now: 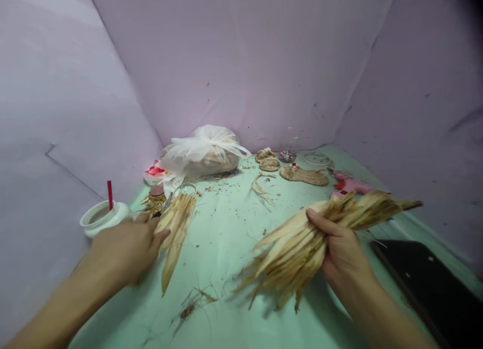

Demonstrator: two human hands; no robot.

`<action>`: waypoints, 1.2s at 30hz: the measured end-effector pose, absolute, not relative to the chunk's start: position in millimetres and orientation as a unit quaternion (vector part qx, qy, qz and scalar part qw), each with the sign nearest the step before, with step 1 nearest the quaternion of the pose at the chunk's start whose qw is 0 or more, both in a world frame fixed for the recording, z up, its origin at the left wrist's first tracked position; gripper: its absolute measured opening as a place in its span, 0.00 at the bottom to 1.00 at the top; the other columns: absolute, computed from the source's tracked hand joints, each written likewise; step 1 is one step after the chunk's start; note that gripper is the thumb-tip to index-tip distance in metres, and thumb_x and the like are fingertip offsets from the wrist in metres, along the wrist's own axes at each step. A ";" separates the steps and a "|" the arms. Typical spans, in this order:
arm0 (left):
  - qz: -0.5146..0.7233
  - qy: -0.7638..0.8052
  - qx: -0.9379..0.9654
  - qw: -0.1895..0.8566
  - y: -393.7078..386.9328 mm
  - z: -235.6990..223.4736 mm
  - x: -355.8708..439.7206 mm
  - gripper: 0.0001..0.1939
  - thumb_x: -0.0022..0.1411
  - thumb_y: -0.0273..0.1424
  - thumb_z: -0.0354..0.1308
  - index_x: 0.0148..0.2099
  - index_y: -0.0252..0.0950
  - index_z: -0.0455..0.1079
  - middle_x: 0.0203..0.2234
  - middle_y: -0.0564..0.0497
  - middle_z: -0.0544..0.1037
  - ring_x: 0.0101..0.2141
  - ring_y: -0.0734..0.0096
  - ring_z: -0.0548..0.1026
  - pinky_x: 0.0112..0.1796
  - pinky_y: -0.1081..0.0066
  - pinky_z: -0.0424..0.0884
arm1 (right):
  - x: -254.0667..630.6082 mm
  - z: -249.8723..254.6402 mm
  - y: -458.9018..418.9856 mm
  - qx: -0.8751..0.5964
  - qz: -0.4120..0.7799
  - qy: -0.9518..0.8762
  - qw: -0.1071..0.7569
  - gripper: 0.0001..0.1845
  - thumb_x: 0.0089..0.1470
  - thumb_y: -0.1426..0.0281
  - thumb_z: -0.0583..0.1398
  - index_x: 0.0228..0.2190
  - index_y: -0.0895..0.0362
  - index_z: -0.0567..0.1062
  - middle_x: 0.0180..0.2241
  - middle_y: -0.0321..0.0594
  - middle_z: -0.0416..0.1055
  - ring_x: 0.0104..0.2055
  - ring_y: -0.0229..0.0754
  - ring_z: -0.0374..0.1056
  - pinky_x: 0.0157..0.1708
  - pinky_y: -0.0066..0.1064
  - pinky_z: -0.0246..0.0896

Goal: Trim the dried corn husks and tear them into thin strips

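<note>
My right hand (345, 253) is closed around a thick bundle of dried corn husks (290, 243), raised over the right half of the green table. The loose husk ends fan out toward the lower left, with the narrow end pointing right. On the left, my left hand (128, 246) curls its fingers beside a few flat husk strips (175, 233) on the table. A dark handle with a metal part, resembling scissors (166, 204), lies at its fingertips. Whether the fingers grip it is partly hidden and blurred.
A white pot (116, 215) with a red stick stands far left. Behind are a tied plastic bag (211, 153), coiled round pieces (269, 163), a braided sole shape (305, 175) and a pink glue gun (354, 183). A black flat device (433, 288) lies right. Walls enclose the table (226, 228).
</note>
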State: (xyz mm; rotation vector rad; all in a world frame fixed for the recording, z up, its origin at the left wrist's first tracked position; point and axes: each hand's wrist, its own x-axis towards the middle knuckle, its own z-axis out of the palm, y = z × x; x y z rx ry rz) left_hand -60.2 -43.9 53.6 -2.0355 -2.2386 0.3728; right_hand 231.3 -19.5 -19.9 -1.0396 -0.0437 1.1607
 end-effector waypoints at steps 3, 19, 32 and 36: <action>0.090 -0.733 -0.670 0.079 -12.7 40.1 -55.6 0.20 0.57 0.36 0.39 0.30 0.37 0.72 0.30 0.40 0.76 0.32 0.51 0.73 0.26 0.66 0.60 | 227.2 -23.9 -24.3 -0.470 0.555 -0.041 0.685 0.14 0.29 0.79 0.66 0.25 0.58 0.73 0.21 0.32 0.72 0.21 0.37 0.68 0.23 0.27 0.69; 0.028 -0.748 -0.663 -0.015 21.1 5.4 -52.5 0.10 0.47 0.30 0.48 0.18 0.35 0.65 0.20 0.42 0.73 0.25 0.57 0.71 0.26 0.67 0.58 | 212.9 -43.3 -40.5 -0.477 0.721 -0.240 0.441 0.25 0.30 0.64 0.69 0.34 0.56 0.71 0.22 0.34 0.72 0.23 0.39 0.68 0.23 0.27 0.61; -0.266 -0.512 -0.441 -0.688 -5.2 -30.6 31.3 0.16 0.44 0.41 0.59 0.20 0.33 0.62 0.11 0.56 0.65 0.13 0.81 0.59 0.18 0.78 0.51 | 207.4 -45.8 -32.3 -0.470 0.733 -0.171 0.461 0.13 0.33 0.69 0.69 0.19 0.60 0.70 0.14 0.33 0.67 0.17 0.35 0.66 0.21 0.27 0.63; -0.239 -0.508 -0.491 -0.666 -19.9 -40.8 42.1 0.17 0.46 0.42 0.58 0.21 0.33 0.63 0.10 0.57 0.62 0.13 0.81 0.57 0.19 0.77 0.49 | 206.9 -48.2 -32.1 -0.487 0.689 -0.220 0.490 0.17 0.29 0.67 0.70 0.21 0.60 0.69 0.13 0.30 0.64 0.16 0.33 0.62 0.17 0.24 0.58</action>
